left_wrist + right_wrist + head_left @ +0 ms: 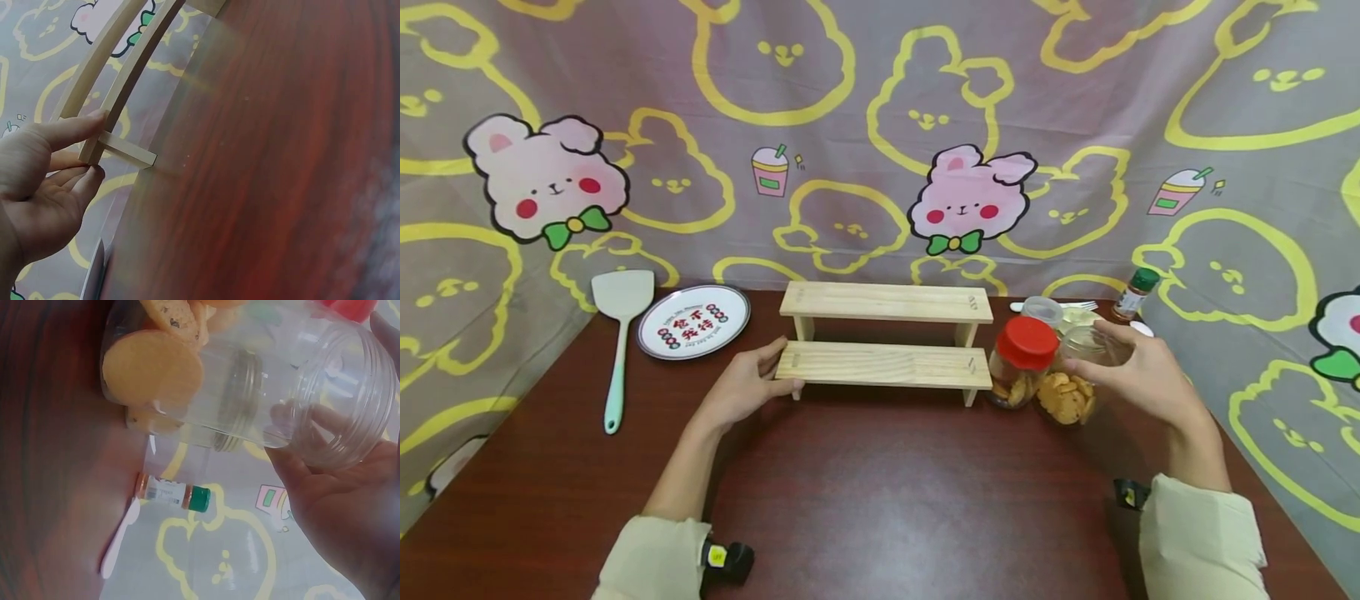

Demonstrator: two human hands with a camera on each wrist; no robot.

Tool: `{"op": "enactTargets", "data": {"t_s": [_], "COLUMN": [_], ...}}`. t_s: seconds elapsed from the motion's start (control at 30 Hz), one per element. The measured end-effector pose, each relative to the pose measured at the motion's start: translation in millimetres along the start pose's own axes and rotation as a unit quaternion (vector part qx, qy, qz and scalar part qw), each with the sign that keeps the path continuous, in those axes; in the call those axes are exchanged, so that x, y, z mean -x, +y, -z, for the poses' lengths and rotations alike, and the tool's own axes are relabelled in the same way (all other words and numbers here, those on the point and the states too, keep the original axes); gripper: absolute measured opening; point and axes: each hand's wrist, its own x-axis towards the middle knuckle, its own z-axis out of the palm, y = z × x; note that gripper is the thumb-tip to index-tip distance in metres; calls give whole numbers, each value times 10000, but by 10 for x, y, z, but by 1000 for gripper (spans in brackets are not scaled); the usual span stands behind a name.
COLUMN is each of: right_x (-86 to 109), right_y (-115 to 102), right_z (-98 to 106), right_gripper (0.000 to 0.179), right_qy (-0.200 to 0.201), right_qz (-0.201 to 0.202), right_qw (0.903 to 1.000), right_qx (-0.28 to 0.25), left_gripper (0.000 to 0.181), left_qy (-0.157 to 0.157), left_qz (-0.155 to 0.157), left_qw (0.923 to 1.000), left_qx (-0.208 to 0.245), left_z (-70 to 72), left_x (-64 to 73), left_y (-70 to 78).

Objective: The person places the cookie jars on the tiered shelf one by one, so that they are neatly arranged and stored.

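Note:
A two-tier wooden rack [883, 367] stands in the middle of the table. My left hand [741, 387] pinches the left end of its lower board, thumb on the front side and fingers behind, as the left wrist view also shows. On the right, my right hand [1138, 375] grips a clear lidless jar [269, 394] around its threaded neck. Round biscuits [153, 365] lie in the bottom of that jar. Close on its left, beside the rack's right end, is another jar with a red lid [1028, 342], also with biscuits inside.
Behind the jars are another clear open jar [1042, 310], a fork [1078, 306] and a green-capped spice bottle [1135, 293]. At the left lie a spatula [621, 333] and an oval plate [694, 322]. A patterned cloth [850, 125] hangs along the table's back.

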Motion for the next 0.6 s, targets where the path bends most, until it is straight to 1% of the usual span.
{"op": "enactTargets", "data": {"t_s": [0.13,0.3,0.4,0.6], "right_x": [7,2,3,21], "right_y": [-11,-51,-73,-101], "right_z": [41,120,158,196], "right_gripper": [87,86,84,75], "right_qy": [137,179,261,673], "right_qz": [-29,-202,-187,-124], "right_qw": [9999,9996,9994,9969], "right_qx": [-68,-79,-135,-376], "left_gripper": [81,81,80,79], "left_qy": [12,38,36,47], "left_qz": [-12,-27,-60,-79], "left_qw": [10000,10000,10000,9999], "left_qx": [21,-30,-39,-86], "left_z": [3,5,4,3], "left_x": [-11,-16,-17,-17], "left_y": [-8,-13,-15,-16]}}
